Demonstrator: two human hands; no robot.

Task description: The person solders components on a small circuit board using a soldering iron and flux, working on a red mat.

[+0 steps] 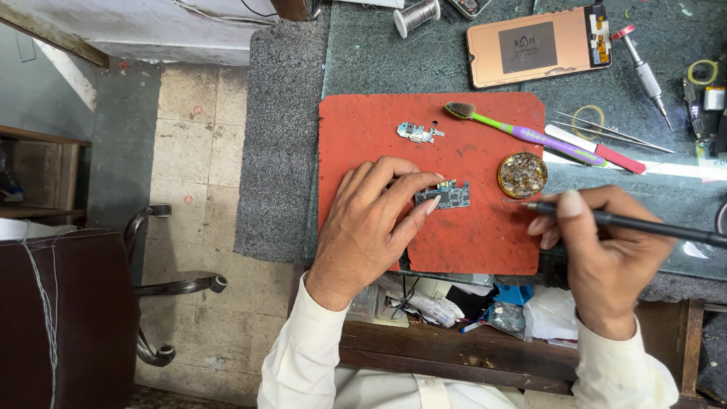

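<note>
My left hand (371, 220) rests on the red mat (485, 242) on the bench (394, 60). Its fingers (424, 208) press on the small dark circuit board (443, 197) and pinch its left edge, so the board lies flat and pinned near the middle of the mat. At about 11 o'clock from the board, well apart from it, lies a little silver metal part (416, 132), with nothing touching it.

At 1 o'clock from the board lies a green and purple toothbrush (522, 132), its bristles over the mat. At 3 o'clock from the board sits a round brass tin (522, 174) on the right edge of the mat.

My right hand (606, 242) is closed around a thin black tool (644, 225), held like a pen. Its tip points toward 9 o'clock and hangs just under the tin, near the board but not touching it.

I think I am at the step of holding the board steady and bringing the tip in. The next move needs a slow, small slide toward 9 o'clock, with my left fingers kept clear of the tip.

Far back, at 12 o'clock from the tin, lies a phone screen (538, 45) face down, and a screwdriver (644, 72) beside it.
</note>
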